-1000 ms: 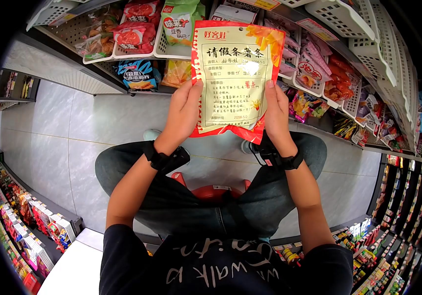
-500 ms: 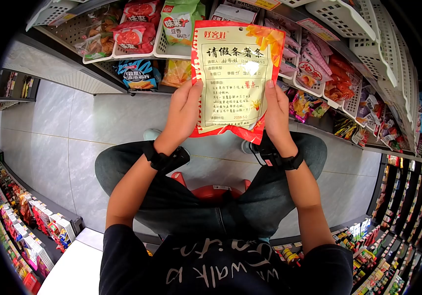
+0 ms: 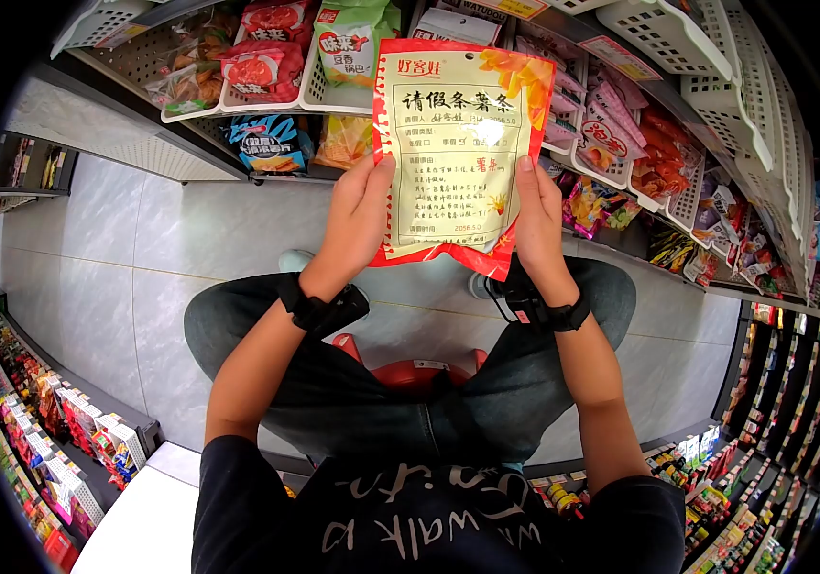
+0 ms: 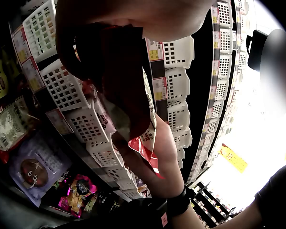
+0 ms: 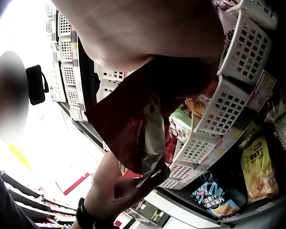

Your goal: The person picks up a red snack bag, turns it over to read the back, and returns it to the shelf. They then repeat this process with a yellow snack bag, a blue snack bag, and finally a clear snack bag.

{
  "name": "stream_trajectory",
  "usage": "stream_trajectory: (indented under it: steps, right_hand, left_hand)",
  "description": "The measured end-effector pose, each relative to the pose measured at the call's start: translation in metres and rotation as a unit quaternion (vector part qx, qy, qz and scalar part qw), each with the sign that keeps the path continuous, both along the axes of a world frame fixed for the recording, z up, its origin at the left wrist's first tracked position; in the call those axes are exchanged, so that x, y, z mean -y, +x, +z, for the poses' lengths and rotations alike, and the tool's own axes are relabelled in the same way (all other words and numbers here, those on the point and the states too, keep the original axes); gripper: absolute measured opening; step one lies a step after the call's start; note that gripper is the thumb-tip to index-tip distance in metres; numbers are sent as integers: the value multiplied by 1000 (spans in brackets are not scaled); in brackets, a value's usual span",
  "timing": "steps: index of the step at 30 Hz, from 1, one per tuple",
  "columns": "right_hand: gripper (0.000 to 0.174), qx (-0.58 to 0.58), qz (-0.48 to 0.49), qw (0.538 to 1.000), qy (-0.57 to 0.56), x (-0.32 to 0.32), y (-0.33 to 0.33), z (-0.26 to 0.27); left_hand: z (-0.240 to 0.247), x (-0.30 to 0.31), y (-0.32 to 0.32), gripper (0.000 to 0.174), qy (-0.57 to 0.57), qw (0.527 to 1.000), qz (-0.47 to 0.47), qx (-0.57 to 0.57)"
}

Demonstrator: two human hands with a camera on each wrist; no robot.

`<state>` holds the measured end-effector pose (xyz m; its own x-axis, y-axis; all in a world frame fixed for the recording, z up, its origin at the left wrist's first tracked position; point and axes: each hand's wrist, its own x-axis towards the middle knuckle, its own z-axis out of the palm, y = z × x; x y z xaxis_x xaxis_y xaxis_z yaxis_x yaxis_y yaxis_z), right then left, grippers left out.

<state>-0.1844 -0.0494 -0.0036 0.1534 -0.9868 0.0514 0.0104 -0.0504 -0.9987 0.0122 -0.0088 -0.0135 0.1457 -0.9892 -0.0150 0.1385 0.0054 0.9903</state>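
The shelf unit [image 3: 132, 67] runs along the far side, its outer right part bent by the lens and cut off by the dark rim. The person's legs [image 3: 371, 416] are spread in dark trousers; 2 light shoes show only in part. Between the thighs is a red stool [image 3: 410, 375], its seat mostly covered. White baskets [image 3: 333, 107] line the shelf's front edge, packed with pouches. The large red and cream snack bag [image 3: 458, 163] is held up by its 2 side edges, just in front of the shelf's front edge, and it hides part of the baskets; glare blurs some print, and the smallest lines are hard to read.

The left hand [image 3: 357, 215] grips the bag's left edge and the right hand [image 3: 539, 220] its right edge, each with its thumb on the front and fingers curled behind, largely hidden in the head view. A green pouch [image 3: 352, 43] stands in a basket left of the bag; lower down, a smaller blue pouch [image 3: 266, 143] is partly covered.
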Motion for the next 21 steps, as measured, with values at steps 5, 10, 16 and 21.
stream_trajectory:
  steps: [5, 10, 16, 21]
  right_hand:
    - [38, 4, -3, 1000, -4, 0, 1, 0]
    - [37, -4, -1, 1000, -7, 1, 0, -1]
    - [38, -9, -5, 1000, -4, 0, 0, -1]
    - [39, 5, -3, 1000, 4, -1, 2, 2]
  left_hand:
    - [0, 0, 0, 31, 2, 1000, 3, -1]
    - [-4, 1, -1, 30, 1, 1000, 7, -4]
    - [-1, 1, -2, 30, -4, 1000, 15, 6]
    - [-5, 1, -1, 31, 6, 1000, 15, 6]
